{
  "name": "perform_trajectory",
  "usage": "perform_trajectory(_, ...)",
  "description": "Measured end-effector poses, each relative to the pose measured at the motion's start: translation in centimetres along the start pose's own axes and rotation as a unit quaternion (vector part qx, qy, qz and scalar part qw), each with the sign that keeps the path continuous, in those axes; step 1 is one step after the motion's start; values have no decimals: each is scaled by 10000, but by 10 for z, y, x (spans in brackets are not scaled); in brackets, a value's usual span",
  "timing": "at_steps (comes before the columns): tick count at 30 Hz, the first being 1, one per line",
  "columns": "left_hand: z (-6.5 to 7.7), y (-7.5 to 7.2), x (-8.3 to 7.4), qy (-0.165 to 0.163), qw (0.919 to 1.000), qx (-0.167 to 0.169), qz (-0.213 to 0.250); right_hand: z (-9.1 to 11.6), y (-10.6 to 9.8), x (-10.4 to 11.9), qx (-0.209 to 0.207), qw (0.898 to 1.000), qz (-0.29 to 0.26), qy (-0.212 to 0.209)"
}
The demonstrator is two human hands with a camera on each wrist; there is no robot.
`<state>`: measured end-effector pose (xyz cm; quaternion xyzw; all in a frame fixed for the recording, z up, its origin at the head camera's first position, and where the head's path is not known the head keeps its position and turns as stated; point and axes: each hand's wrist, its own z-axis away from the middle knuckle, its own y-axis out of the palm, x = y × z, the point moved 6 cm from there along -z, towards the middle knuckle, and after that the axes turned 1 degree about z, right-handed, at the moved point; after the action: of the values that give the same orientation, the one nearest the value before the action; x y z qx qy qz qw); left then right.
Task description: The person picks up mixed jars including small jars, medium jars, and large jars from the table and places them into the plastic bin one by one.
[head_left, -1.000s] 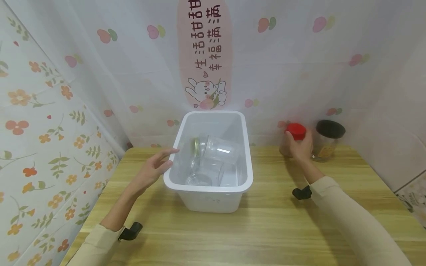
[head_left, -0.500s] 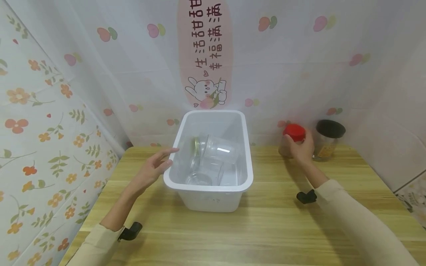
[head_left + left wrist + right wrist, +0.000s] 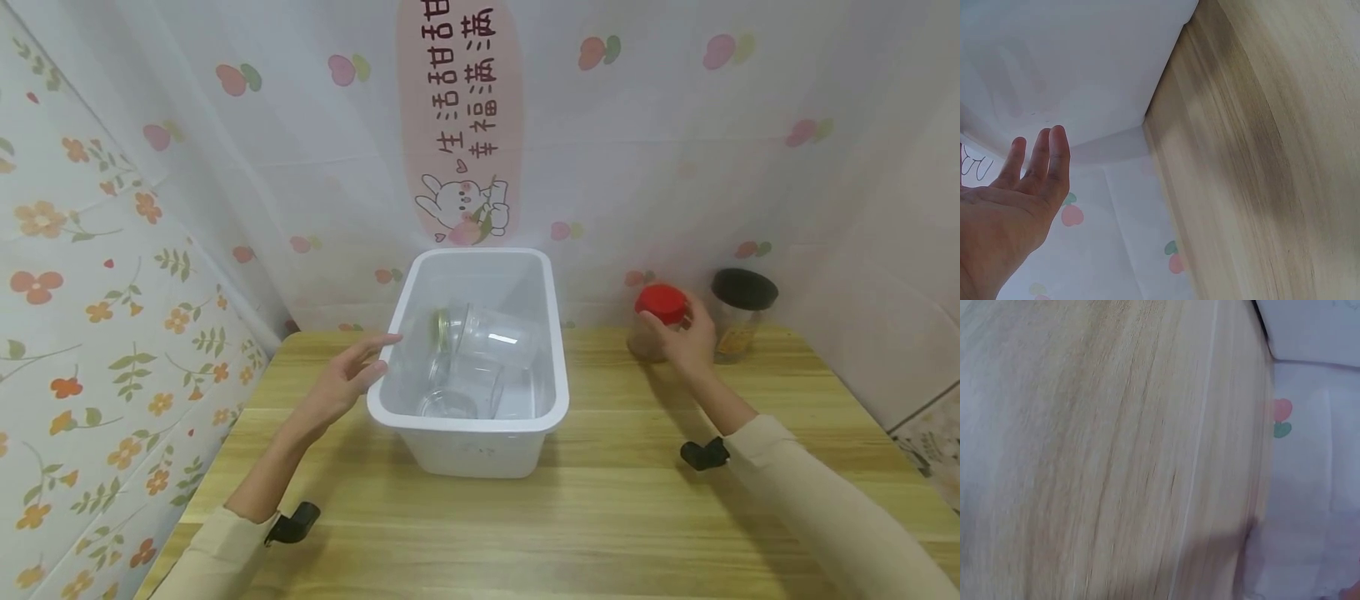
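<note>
In the head view my right hand (image 3: 688, 340) grips a clear jar with a red lid (image 3: 662, 303) at the back right of the table. The thumb lies across its front and the fingers go round its right side. Part of the clear jar (image 3: 1285, 562) shows at the lower right of the right wrist view, with a fingertip at the edge. My left hand (image 3: 345, 379) rests its fingertips at the left rim of a white plastic tub (image 3: 480, 454). Its fingers are loosely extended, as the left wrist view shows too.
Inside the tub lie several clear containers (image 3: 498, 337), one with a gold-coloured lid (image 3: 441, 329). A clear jar with a black lid (image 3: 744, 290) stands right of my right hand. A printed curtain (image 3: 337, 167) hangs behind the wooden table (image 3: 615, 517).
My right hand and forearm have shifted a little to the right and nearer. The red-lidded jar's top has moved slightly left and nearer. My left hand and the tub have stayed put.
</note>
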<state>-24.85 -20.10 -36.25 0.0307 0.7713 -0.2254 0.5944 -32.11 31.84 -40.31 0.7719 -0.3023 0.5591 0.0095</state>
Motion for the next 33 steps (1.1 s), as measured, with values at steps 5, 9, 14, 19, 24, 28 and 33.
perform_trajectory(5,0,0,1,6,10000,21,42,2,-5,1,155,9999,-23,67)
perform_trajectory(9,1,1,2,-41,10000,27,64,3,-8,0,324,9994,6,116)
perform_trajectory(14,2,0,3,-39,10000,-21,64,3,-12,-1,433,9991,37,34)
perform_trajectory(19,1,-1,3,-61,10000,-31,60,2,-16,2,485,9988,-24,5)
perform_trajectory(24,2,-1,0,-29,10000,-46,8,3,-18,11,612,9981,-63,-64)
perform_trajectory(28,1,-2,-2,16,10000,-21,-16,4,-19,17,663,9977,1,-126)
perform_trajectory(33,0,-3,-3,27,10000,10,-82,7,-21,19,722,9973,82,-64)
